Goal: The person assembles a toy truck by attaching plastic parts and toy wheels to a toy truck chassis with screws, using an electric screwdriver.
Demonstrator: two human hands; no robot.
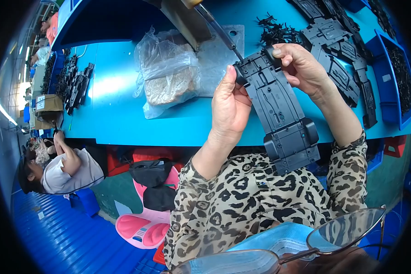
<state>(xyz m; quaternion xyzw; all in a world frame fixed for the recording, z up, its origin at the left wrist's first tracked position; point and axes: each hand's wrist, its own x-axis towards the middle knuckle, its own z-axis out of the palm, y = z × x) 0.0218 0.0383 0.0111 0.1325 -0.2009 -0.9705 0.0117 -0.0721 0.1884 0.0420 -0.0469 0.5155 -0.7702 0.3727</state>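
Both my hands hold a long black plastic toy-car chassis (pixel 276 105), tilted over the front edge of the bench. My left hand (pixel 230 107) grips its far left corner, thumb beside a rounded black wheel-arch part. My right hand (pixel 301 66) pinches the far right corner between thumb and fingers. Just beyond the chassis, the thin shaft of a screwdriver (pixel 221 34) slants down from a mounted tool, its tip close to the far left corner. Whether the tip touches the chassis I cannot tell. A metal plate (pixel 214 75) lies beneath the tool.
A clear plastic bag (pixel 169 75) of small pale pieces lies left of the plate. Loose black parts (pixel 278 34) and several more chassis (pixel 335 59) cover the right side, beside a blue bin (pixel 392 77). At the far left sits another person (pixel 68 169) near a pink chair (pixel 144 223).
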